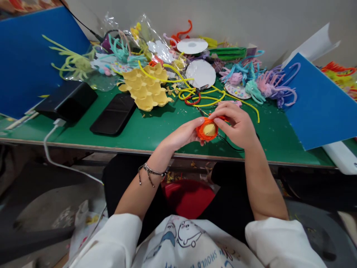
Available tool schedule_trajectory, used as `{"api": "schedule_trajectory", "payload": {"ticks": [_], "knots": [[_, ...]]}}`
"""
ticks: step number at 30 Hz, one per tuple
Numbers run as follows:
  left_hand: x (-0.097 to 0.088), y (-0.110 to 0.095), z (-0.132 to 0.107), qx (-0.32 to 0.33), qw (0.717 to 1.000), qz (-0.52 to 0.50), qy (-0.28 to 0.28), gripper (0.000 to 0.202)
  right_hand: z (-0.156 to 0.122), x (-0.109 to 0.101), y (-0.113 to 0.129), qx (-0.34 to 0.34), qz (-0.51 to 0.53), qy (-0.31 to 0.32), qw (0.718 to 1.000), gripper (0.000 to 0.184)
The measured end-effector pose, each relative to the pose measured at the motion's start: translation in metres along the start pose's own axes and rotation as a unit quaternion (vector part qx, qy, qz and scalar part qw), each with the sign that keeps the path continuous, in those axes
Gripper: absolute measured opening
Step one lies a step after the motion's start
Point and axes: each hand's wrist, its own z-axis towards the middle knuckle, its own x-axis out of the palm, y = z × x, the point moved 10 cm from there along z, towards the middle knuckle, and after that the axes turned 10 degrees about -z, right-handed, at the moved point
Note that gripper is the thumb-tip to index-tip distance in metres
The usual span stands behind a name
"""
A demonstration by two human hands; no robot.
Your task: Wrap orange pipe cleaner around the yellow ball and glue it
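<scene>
Wrapping looks to be the step in hand: both hands meet just above the near edge of the green table [156, 130], working a small round piece with a yellow centre ringed in orange pipe cleaner [206, 130]. The left hand [185, 134] cups this orange-ringed piece from its left side, thumb and fingertips closed on its rim, while the right hand [237, 124] pinches the orange strand at the piece's upper right, fingers curled over it; so both hands grasp the same piece, held slightly off the table rather than resting on it. A thin dark cord runs along the table just right of the piece, under the right hand. Beyond the piece lies a tangle of yellow pipe cleaners [206, 97] with what appear to be red-handled scissors [195, 97] among them, and further left of that sits a cut yellow egg tray [146, 89]. A dark phone [114, 113] lies well left of the piece, with a black power bank [67, 100] beyond it. By my judgement the ring is mostly laid around the centre, and the next move calls for a firm pinch by the left hand while the right hand tucks the loose orange end snugly against the rim without letting the coil spring open.
</scene>
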Motion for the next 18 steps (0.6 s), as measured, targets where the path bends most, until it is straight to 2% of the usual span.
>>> {"api": "schedule_trajectory", "payload": {"ticks": [7, 18], "knots": [[0.005, -0.004, -0.004, 0.011, 0.997, 0.043, 0.058, 0.029, 0.000, -0.008, -0.003, -0.018, 0.010, 0.005, 1.000, 0.012], [0.011, -0.005, -0.009, -0.008, 0.994, 0.035, 0.103, 0.044, 0.000, -0.004, 0.004, -0.048, -0.021, -0.011, 0.999, 0.014]]}}
